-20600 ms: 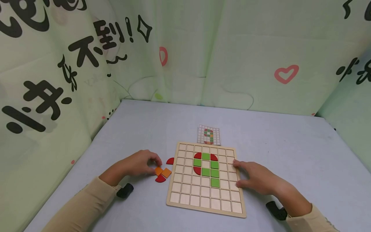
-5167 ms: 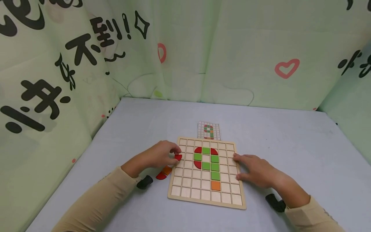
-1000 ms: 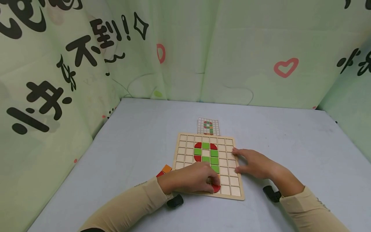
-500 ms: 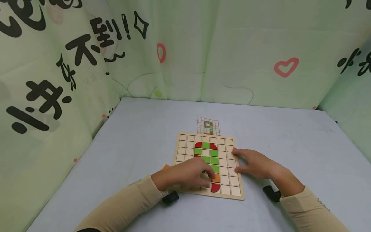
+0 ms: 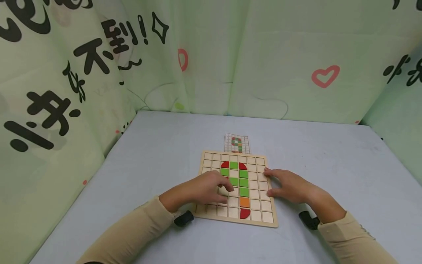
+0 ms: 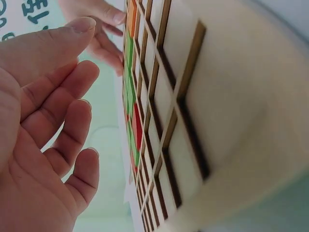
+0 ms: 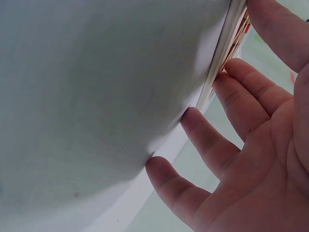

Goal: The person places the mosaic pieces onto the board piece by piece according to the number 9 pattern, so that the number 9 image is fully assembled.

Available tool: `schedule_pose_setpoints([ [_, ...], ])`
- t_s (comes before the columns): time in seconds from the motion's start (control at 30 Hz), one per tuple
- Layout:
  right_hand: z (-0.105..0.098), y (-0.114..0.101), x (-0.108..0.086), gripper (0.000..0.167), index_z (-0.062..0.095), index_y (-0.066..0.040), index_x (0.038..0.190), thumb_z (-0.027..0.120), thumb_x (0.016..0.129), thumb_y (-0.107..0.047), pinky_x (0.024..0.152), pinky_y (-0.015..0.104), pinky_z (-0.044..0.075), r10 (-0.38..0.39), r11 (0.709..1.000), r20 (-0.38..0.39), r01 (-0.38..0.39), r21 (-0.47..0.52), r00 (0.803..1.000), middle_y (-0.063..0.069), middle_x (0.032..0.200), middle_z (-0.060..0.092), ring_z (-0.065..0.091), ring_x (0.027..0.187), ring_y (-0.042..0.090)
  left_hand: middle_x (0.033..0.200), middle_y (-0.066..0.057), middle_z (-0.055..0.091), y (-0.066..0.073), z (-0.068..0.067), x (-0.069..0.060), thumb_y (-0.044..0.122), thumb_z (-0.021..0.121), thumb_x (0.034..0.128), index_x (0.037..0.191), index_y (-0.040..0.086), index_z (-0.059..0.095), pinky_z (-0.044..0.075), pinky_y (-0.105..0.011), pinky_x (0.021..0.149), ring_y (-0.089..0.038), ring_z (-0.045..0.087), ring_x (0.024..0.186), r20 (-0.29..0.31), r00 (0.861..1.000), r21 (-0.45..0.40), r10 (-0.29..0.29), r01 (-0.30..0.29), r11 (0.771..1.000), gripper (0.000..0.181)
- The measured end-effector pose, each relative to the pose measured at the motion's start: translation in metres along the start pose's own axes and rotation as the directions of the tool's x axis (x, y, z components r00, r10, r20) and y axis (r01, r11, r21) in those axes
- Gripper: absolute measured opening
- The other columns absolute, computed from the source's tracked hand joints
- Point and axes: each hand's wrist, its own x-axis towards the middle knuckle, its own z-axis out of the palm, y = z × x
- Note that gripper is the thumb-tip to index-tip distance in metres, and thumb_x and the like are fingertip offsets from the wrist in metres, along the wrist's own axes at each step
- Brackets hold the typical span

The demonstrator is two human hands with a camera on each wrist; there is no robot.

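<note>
A wooden grid board (image 5: 255, 205) lies on the table with coloured pieces in its cells. Green squares (image 5: 244, 182) and red quarter-rounds form a loop and stem. Below them sit an orange square (image 5: 244, 202) and a red quarter-round (image 5: 244, 213). My left hand (image 5: 205, 187) hovers over the board's left half, fingers loosely bent and holding nothing; the left wrist view shows its palm (image 6: 34, 159) beside the grid. My right hand (image 5: 291, 187) touches the board's right edge with fingertips and thumb. In the right wrist view its fingers (image 7: 207, 140) are spread along that edge.
Behind the board lies a printed pattern card (image 5: 237, 143), its near edge against the board. A pale cloth covers the table (image 5: 158, 146). Curtains (image 5: 270, 66) with printed characters and hearts enclose the back and sides. My left hand and forearm hide the area at the board's left edge.
Since the oldest frame, an orange square and a red quarter-round have joined the column's bottom. My left hand has let go of the red piece and moved up and left. The right stays put.
</note>
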Motion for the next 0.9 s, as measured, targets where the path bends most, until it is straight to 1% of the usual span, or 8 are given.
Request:
schedule_pose_setpoints([
  [0.2,0.000,0.001,0.001,0.074,0.045,0.003,0.146,0.077,0.088,-0.029,0.107,0.062,0.032,-0.003,1.000,-0.001,0.003,-0.015,1.000,0.026,0.150,0.042,0.036,0.137,0.048,0.105,0.015,0.066,-0.007,-0.006,-0.007,0.019,0.080,0.0870,0.112,0.018,0.074,0.047,-0.025,0.088,-0.010,0.053,0.104,-0.035,0.998,-0.035,-0.058,0.057,0.998,0.026],
  [0.37,0.000,0.001,0.001,0.074,0.045,0.003,0.146,0.078,0.088,-0.029,0.107,0.062,0.032,-0.005,1.000,0.001,0.005,-0.014,1.000,0.026,0.150,0.042,0.036,0.137,0.048,0.109,0.014,0.065,-0.013,-0.011,-0.015,0.021,0.080,0.0872,0.114,0.019,0.074,0.047,-0.029,0.089,-0.012,0.053,0.106,-0.044,0.994,-0.043,-0.099,0.097,0.994,0.027],
  [0.43,0.000,0.001,0.001,0.074,0.045,0.003,0.146,0.078,0.088,-0.029,0.107,0.062,0.032,-0.006,1.000,0.000,0.006,-0.012,1.000,0.026,0.150,0.042,0.036,0.137,0.048,0.110,0.013,0.065,-0.016,-0.012,-0.018,0.021,0.080,0.0874,0.114,0.019,0.073,0.047,-0.031,0.091,-0.013,0.053,0.108,-0.050,0.993,-0.051,-0.111,0.108,0.993,0.027],
  [0.5,0.000,0.001,0.001,0.074,0.045,0.003,0.146,0.078,0.088,-0.029,0.107,0.062,0.032,-0.007,1.000,0.000,0.006,-0.011,1.000,0.026,0.150,0.042,0.036,0.137,0.048,0.110,0.012,0.065,-0.020,-0.014,-0.022,0.019,0.079,0.0875,0.113,0.018,0.073,0.047,-0.033,0.092,-0.014,0.052,0.109,-0.061,0.992,-0.057,-0.110,0.106,0.993,0.026],
  [0.67,-0.001,0.000,0.001,0.073,0.045,0.004,0.146,0.078,0.088,-0.027,0.107,0.062,0.032,-0.008,1.000,-0.003,0.008,-0.012,1.000,0.026,0.150,0.042,0.036,0.137,0.048,0.109,0.009,0.065,-0.026,-0.019,-0.029,0.016,0.079,0.0868,0.112,0.016,0.073,0.047,-0.036,0.090,-0.016,0.053,0.106,-0.089,0.990,-0.076,-0.107,0.100,0.992,0.026],
  [0.9,0.000,0.002,0.001,0.074,0.046,0.003,0.146,0.078,0.087,-0.029,0.107,0.062,0.032,-0.003,1.000,0.003,0.003,0.000,1.000,0.026,0.150,0.041,0.035,0.137,0.048,0.107,0.007,0.063,-0.035,-0.022,-0.041,0.016,0.080,0.0858,0.113,0.017,0.073,0.048,-0.035,0.089,-0.016,0.053,0.104,-0.122,0.979,-0.090,-0.161,0.151,0.984,0.028],
])
